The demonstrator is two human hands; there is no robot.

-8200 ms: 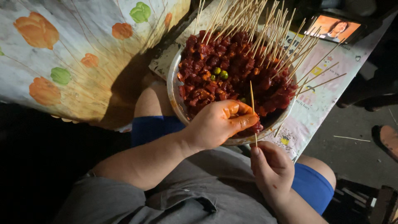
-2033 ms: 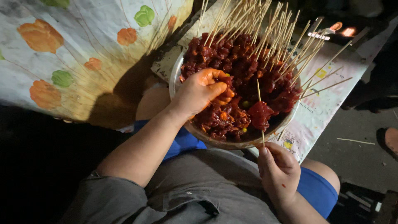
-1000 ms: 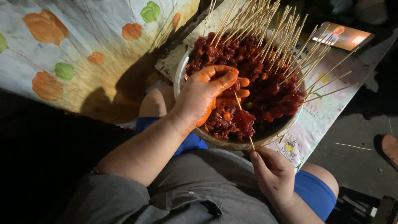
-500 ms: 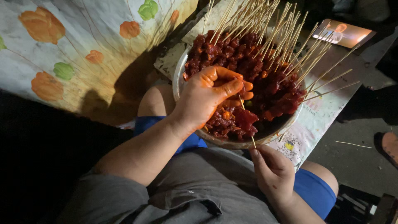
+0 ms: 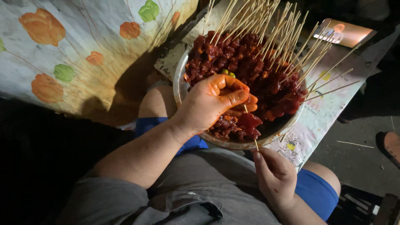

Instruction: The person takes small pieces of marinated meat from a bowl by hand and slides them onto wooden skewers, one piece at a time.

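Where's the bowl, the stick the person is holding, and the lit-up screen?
bowl (image 5: 180, 85), head view, left rim.
stick (image 5: 255, 144), head view, lower end above the right hand's fingers.
screen (image 5: 345, 32), head view, glowing middle.

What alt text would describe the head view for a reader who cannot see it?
The left hand pushes red meat onto a skewer that the right hand holds, over a metal bowl of marinated meat ringed with bare sticks.

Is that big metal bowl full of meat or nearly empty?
Full. The round metal bowl is heaped with red marinated meat chunks, and many thin wooden skewers lean across its far side.
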